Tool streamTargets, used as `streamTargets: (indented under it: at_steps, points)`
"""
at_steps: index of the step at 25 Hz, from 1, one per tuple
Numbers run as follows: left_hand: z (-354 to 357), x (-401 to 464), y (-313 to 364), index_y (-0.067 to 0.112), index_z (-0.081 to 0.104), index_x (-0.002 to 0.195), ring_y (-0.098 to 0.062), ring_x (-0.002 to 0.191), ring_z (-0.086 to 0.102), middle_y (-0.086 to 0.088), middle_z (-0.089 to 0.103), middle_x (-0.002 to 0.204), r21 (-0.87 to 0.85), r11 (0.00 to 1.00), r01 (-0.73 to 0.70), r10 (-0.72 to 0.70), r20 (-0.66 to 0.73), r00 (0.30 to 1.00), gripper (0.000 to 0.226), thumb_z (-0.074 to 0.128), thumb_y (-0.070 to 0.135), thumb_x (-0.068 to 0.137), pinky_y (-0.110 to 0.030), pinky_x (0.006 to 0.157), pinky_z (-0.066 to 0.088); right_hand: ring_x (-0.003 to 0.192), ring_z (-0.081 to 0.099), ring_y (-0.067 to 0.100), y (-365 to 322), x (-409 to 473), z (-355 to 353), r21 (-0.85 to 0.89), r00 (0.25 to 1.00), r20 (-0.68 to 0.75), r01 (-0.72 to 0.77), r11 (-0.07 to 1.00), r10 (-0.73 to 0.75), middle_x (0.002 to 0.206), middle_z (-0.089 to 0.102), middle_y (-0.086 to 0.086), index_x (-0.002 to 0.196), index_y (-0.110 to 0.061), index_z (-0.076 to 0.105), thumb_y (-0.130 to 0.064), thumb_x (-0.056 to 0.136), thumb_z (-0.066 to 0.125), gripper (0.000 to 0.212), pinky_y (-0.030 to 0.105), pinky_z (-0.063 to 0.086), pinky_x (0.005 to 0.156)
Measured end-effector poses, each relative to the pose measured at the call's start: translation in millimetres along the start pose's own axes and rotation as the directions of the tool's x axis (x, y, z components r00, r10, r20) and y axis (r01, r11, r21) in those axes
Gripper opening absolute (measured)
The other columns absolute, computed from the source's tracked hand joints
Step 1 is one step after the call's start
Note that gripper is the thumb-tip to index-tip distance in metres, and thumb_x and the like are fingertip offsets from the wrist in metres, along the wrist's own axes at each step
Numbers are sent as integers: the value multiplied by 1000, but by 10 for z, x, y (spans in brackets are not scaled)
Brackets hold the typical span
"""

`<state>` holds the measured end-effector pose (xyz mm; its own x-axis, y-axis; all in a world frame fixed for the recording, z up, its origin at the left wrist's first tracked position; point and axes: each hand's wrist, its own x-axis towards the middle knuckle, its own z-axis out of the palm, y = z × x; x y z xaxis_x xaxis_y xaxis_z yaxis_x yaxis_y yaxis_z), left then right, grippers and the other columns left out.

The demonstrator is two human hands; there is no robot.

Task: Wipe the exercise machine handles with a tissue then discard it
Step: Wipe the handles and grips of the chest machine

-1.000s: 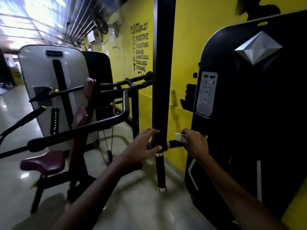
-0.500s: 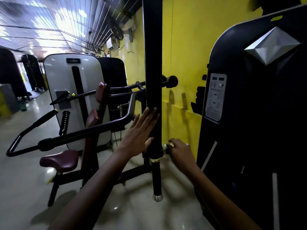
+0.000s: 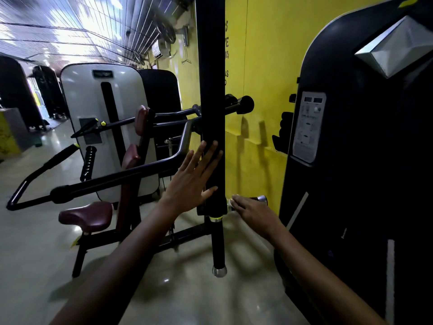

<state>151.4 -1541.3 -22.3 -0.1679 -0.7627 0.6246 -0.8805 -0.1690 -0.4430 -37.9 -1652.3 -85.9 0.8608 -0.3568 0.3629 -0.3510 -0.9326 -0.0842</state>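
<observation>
A black vertical bar (image 3: 212, 90) of the exercise machine hangs in front of me, ending in a chrome cap low down. My left hand (image 3: 192, 179) lies flat against the bar's left side, fingers straight and pointing up. A short horizontal handle (image 3: 259, 199) with a chrome end sticks out to the right of the bar. My right hand (image 3: 251, 211) curls over this handle and holds a white tissue (image 3: 230, 201) against it near the bar; only a small edge of the tissue shows.
A black machine housing (image 3: 360, 160) with a label panel stands close on the right. A seated machine with a maroon seat (image 3: 85, 215) and long black arms fills the left. A yellow wall (image 3: 262, 66) runs behind. Glossy floor (image 3: 35, 254) lies below.
My left hand has let go of the bar's lower end and opened flat higher up against it. My right hand with the tissue slid along the short handle toward the bar.
</observation>
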Motion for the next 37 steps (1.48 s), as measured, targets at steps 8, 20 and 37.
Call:
streamTargets:
  at_steps: [8, 20, 37]
  points:
    - [-22, -16, -33, 14, 2, 153, -32, 147, -1, -12, -4, 160, 30, 999, -23, 23, -2, 1000, 86, 42, 57, 90, -49, 118, 15, 140, 29, 20, 158, -7, 8, 20, 988, 125, -97, 995, 94, 152, 32, 3, 144, -15, 37, -49, 99, 14, 61, 33, 22, 114]
    - [-51, -25, 18, 13, 1, 153, -33, 147, -3, -13, -4, 160, 48, 999, 7, -7, 9, 1000, 85, 39, 56, 90, -49, 118, 14, 72, 70, 28, 504, -256, -150, -266, 982, -184, -23, 964, -27, 90, 72, 8, 93, -8, 73, -11, 69, 59, 28, 30, 55, 50]
    - [-71, -23, 42, 13, 0, 152, -33, 147, -3, -13, -4, 159, 45, 999, 0, 0, -8, 1000, 88, 42, 57, 89, -50, 118, 15, 98, 68, 27, 282, -41, 143, -303, 927, -189, 259, 917, -324, 111, 69, 16, 109, -1, 69, 8, 50, 85, 61, 39, 54, 83]
